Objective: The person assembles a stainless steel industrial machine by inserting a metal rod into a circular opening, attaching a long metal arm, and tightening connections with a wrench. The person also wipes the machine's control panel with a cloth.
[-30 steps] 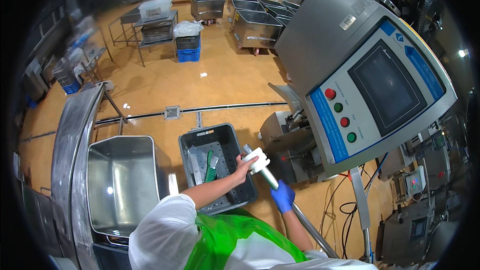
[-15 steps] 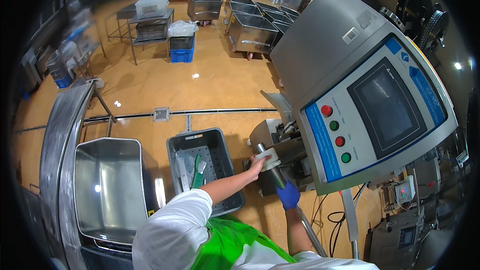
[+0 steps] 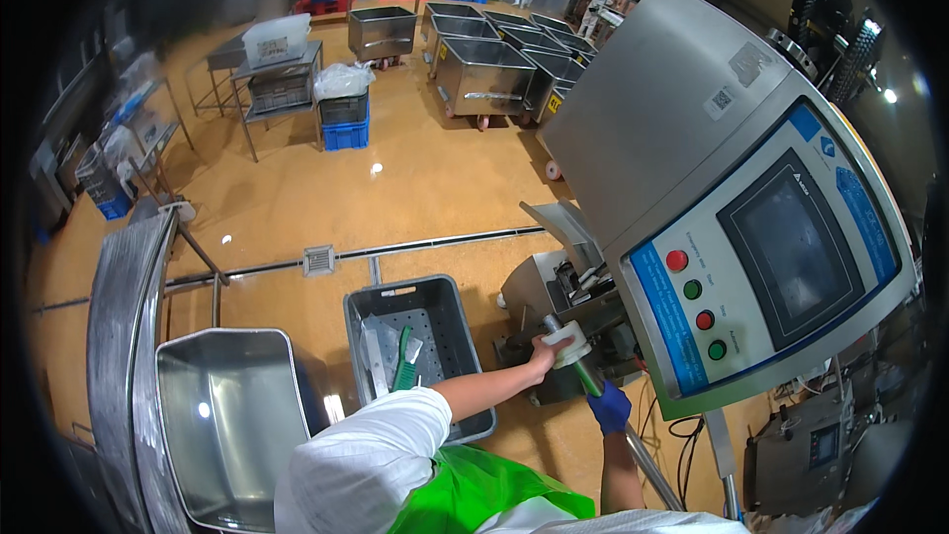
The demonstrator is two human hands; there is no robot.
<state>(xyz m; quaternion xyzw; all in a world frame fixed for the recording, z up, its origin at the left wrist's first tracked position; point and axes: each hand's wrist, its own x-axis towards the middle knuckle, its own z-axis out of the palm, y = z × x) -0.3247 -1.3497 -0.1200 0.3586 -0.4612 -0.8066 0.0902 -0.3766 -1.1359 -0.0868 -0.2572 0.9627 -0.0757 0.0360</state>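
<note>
While both hands are closing on the rod [image 3: 585,372], it is now pointing into the machine [image 3: 568,311].
Left hand [image 3: 546,350] is gripping the white collar [image 3: 570,344]; gloved right hand [image 3: 610,405] is clenching the shaft below. Having been above the grey crate [image 3: 427,316] a second ago, the rod is meeting the machine beside the control panel [image 3: 766,267].

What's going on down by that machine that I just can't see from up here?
Head view only:
- Left hand: its fingers are hidden behind the white part it presses.
- Right hand, blue-gloved: its grip on the rod faces away.
- The rod's lower end is cut off by the picture's edge.
- Grey crate: its near end is covered by the white sleeve; the contents are too small to identify.
</note>
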